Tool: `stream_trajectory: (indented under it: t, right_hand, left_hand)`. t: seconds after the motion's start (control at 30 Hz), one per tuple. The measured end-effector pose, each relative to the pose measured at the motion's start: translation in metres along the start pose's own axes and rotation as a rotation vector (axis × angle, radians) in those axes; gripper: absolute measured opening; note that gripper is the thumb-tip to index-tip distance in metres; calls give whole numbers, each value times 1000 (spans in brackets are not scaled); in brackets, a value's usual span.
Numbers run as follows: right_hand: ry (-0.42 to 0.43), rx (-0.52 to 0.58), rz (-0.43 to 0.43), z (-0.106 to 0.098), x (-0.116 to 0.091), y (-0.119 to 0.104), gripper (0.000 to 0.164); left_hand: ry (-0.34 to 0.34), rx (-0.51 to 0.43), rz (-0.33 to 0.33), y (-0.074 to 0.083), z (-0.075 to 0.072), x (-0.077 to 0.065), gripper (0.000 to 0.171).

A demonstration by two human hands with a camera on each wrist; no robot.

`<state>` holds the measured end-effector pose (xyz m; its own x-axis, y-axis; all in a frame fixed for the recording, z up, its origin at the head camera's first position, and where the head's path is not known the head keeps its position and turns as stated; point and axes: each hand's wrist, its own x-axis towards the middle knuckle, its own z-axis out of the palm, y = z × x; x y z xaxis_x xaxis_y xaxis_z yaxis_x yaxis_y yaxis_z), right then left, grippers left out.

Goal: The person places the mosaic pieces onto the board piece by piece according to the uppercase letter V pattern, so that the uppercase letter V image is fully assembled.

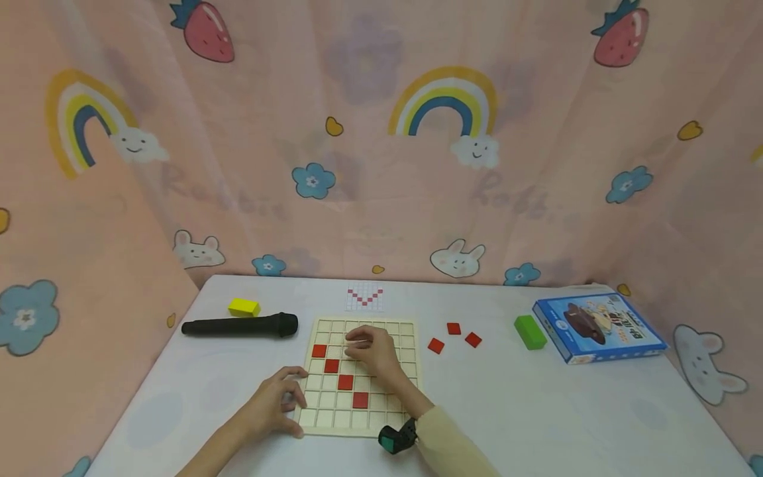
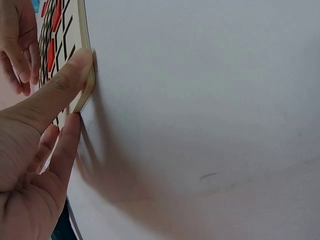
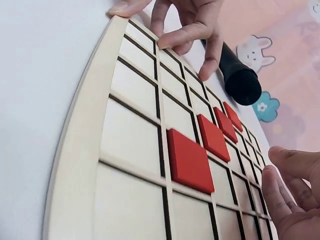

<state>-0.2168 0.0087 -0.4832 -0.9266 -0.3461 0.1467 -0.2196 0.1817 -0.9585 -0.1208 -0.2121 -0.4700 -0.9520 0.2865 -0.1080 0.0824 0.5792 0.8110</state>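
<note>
A pale wooden grid board (image 1: 324, 418) lies on the table, with several red square tiles (image 1: 360, 400) in a slanting row of its cells. My left hand (image 1: 271, 405) rests at the board's left edge, its thumb (image 2: 75, 67) on the near corner and its fingers spread along the side. Over the board's upper middle is my right hand (image 1: 377, 351), thumb and fingers slightly bent and nothing visible between them. In the right wrist view, one red tile (image 3: 190, 161) sits in a cell close to the camera, and the right hand (image 3: 295, 192) is at the right.
Three loose red tiles (image 1: 454, 328) lie right of the board. Behind it is a printed pattern sheet (image 1: 365, 297). A black microphone (image 1: 238, 326) and a yellow block (image 1: 244, 307) are at left; a green block (image 1: 530, 332) and a blue box (image 1: 599, 324) at right.
</note>
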Motion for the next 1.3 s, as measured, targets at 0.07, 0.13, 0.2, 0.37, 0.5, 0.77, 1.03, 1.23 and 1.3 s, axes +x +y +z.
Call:
stream_trajectory:
  t: [0.07, 0.13, 0.2, 0.37, 0.5, 0.77, 1.03, 1.23, 1.3]
  right_hand:
    - [31, 0, 17, -9, -4, 2, 20]
    - [69, -13, 27, -19, -9, 4, 20]
    - [106, -34, 36, -31, -14, 7, 21]
    - [166, -64, 59, -68, -28, 12, 21]
    - [195, -145, 83, -98, -38, 19, 24]
    - [296, -378, 122, -132, -51, 36, 30]
    - [300, -393, 125, -133, -48, 42, 37]
    - [291, -360, 132, -130, -43, 41, 34]
    - [292, -357, 137, -131, -43, 42, 33]
  left_hand:
    - [12, 16, -16, 2, 0, -1, 39]
    - [24, 35, -25, 4, 0, -1, 39]
    - [32, 53, -26, 6, 1, -2, 39]
    - [42, 82, -13, 7, 1, -1, 39]
    - [43, 119, -32, 9, 1, 0, 38]
    - [40, 131, -47, 9, 2, 1, 39]
    - [44, 132, -36, 8, 2, 1, 40]
    - [36, 84, -31, 7, 1, 0, 39]
    - [36, 68, -31, 6, 2, -1, 39]
